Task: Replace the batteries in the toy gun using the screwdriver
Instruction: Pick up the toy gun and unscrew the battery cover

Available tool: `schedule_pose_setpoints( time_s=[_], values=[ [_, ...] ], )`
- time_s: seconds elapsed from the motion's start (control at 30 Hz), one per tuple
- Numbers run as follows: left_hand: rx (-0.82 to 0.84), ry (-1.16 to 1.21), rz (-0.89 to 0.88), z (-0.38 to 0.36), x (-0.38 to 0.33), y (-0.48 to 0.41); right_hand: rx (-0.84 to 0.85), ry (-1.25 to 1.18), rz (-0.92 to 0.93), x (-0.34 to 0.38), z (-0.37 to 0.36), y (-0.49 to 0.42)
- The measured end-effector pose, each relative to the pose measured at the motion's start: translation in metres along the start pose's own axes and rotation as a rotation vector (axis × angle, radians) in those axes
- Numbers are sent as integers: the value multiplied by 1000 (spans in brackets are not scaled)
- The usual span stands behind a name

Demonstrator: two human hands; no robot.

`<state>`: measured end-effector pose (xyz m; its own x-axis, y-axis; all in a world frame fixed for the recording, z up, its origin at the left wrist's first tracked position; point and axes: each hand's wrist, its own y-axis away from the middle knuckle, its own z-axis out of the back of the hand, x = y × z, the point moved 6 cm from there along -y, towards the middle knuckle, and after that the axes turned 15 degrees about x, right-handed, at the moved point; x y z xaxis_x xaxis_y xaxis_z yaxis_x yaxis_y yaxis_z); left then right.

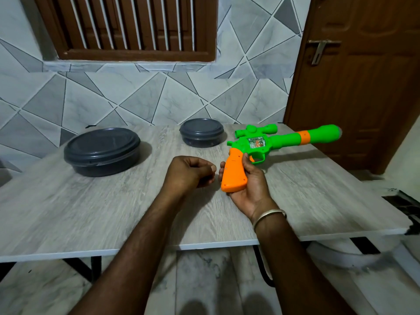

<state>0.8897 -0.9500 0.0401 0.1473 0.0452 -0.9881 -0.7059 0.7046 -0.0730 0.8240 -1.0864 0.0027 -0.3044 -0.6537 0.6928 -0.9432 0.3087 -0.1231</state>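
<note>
The toy gun (281, 142) is held above the tabletop (113, 212), long axis from orange handle (234, 173) at 7 o'clock to muzzle at 2 o'clock; the right hand (252, 185) grip wraps the handle, with the left hand (188, 173) curled empty just beside it at 9 o'clock.

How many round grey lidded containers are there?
2: the large dark grey container at left; the small dark grey container farther back, near the green-and-orange toy gun.
</note>
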Motion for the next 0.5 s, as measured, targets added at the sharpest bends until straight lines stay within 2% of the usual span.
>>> schedule_pose_setpoints(
  time_s=[0.1, 0.23, 0.5],
  values=[
    [62, -61, -39, -9, -3, 1, -5, 53, -27, -3, -2, 0],
    [47, -163, -37, -10, -3, -2, -9, 116, -44, -5, -3, -1],
    [93, -81, 54, -11, -8, -3, -24, 154, -54, -9, -1, -2]
  ],
)
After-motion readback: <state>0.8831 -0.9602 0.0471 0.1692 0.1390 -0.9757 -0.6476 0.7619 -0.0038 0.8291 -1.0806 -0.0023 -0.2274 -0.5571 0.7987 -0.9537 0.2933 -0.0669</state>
